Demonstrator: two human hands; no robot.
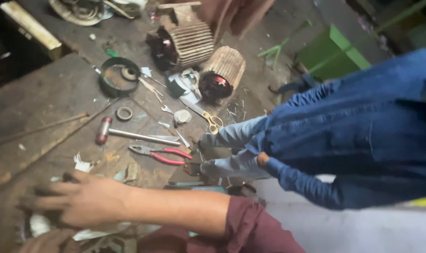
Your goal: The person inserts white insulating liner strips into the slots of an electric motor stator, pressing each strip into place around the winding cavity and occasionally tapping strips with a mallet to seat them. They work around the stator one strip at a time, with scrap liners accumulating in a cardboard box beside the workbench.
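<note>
reach slowly so the scattered white paper scraps (84,165) on the worn wooden table (49,93) stay put. the blurred left hand (77,199) lies spread, fingers loose, over them, grasping nothing i can see. red-handled pliers (161,153) lie just beyond. right hand is out of view.

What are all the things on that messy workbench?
finned motor housings: two, tan with dark red windings inside, top middle of the bench
hammer: one, red head, metal handle, bench centre
pliers: one, red handles, below the hammer
scissors: one, yellow handles, beside the lower housing
dark ring: one, greenish black, left of the housings
small wrench: one, silver, near the scissors
green box: one, top right
another person's sleeve: blue, right
person's hand: one, blurred, over white scraps, lower left; which hand unclear
</note>
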